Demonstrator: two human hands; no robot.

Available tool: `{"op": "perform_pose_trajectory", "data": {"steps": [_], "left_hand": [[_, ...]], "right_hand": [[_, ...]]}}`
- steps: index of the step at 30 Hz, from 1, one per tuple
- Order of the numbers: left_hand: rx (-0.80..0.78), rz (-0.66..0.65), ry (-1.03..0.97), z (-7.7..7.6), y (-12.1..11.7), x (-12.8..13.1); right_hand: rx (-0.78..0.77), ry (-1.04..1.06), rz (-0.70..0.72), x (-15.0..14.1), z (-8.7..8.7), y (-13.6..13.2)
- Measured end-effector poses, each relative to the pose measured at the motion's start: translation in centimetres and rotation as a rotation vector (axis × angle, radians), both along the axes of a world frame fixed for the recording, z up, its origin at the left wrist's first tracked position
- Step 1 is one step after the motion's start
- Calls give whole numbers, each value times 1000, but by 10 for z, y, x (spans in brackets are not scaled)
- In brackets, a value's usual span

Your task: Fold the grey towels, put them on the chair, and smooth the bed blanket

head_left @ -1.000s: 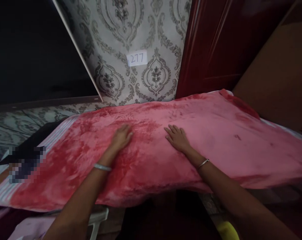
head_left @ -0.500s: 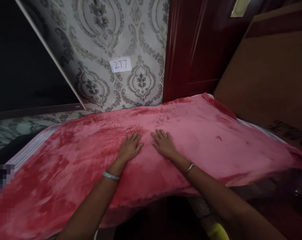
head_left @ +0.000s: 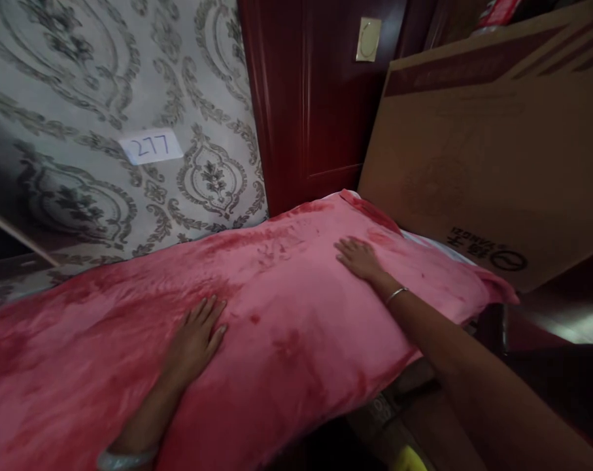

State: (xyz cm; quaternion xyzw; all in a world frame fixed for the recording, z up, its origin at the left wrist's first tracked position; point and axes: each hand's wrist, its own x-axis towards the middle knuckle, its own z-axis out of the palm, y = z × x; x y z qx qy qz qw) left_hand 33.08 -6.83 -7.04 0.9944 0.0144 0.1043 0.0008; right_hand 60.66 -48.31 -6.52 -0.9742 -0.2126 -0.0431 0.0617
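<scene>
A plush pink-red blanket [head_left: 286, 294] is spread over a long raised surface against the wall, its front edge hanging down. My left hand [head_left: 193, 337] lies flat on the blanket left of the middle, fingers stretched out, a pale bangle at the wrist. Farther right and back, my right hand [head_left: 361, 258] rests palm down on the smooth pink part, fingers extended, a thin silver bracelet above it. Neither hand grips the cloth. Darker red streaks and patches mark the pile around both hands.
A large cardboard box [head_left: 473, 144] leans at the right behind the blanket. Patterned wallpaper [head_left: 212, 173] bears a paper label [head_left: 152, 145] reading 277. A dark red door panel [head_left: 320, 98] stands between them. Something yellow [head_left: 408, 459] lies below the blanket's front edge.
My right hand has slid right across the blanket, away from my left hand, which stays flat. The view has turned right, showing more of the cardboard box.
</scene>
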Motion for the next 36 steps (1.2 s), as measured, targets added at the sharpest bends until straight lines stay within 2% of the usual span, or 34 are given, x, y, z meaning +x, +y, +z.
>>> {"op": "perform_pose_trajectory", "data": {"steps": [3,5,9,14,16,20,22,25,29,32,36], "left_hand": [[14,12,-10,-3,3,1],[15,10,-20,-4,5,2],[9,9,-32,-6,9,4],[5,-8,-73,-9,17,9],[4,-20,-77,-10,18,11],[15,-25,-63,-9,17,13],[21,-19,-55,-7,15,14],[25,-15,-59,-4,12,14],[20,-22,-71,-2,9,14],[20,-19,-73,-3,8,14],[6,-14,-76,-5,11,14]], "right_hand": [[12,-44,-235,19,-11,-59],[15,-81,-316,21,-16,-77],[12,-118,-385,19,-16,-78],[24,-42,-440,8,3,-55],[38,-27,-354,-7,9,-37],[31,79,61,-46,7,3],[40,109,130,-60,4,11],[53,74,10,-64,4,1],[41,34,-242,-53,10,-37],[51,4,-330,-41,15,-63],[101,-60,-437,-20,18,-83]]}}
